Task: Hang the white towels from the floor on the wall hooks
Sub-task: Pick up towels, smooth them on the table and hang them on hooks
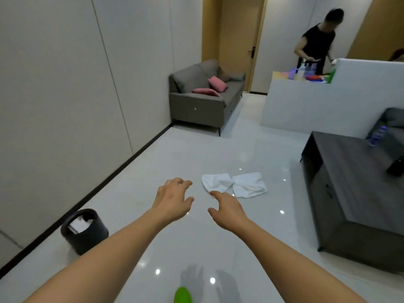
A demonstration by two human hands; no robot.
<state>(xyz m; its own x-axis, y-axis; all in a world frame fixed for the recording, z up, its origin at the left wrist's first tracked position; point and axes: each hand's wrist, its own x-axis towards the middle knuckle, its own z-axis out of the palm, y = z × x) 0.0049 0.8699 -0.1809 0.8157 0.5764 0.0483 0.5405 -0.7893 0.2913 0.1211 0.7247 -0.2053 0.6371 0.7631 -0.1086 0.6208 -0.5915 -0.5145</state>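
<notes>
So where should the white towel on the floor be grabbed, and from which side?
Probably at the pinched middle of the white towel, where both halves gather into a raised bunch. Come from above on the near side: it lies flat on the floor, just beyond the open right hand.

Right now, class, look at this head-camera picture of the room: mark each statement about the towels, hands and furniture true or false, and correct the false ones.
1. The white towels lie on the floor. True.
2. The left hand already holds a towel. False: both it and the right hand are open and empty.
3. A dark bin stands near the wall. True.
4. The sofa carries blue cushions. False: the pink cushions lie on it.
5. A bottle stands on the dark low table. True.
</notes>
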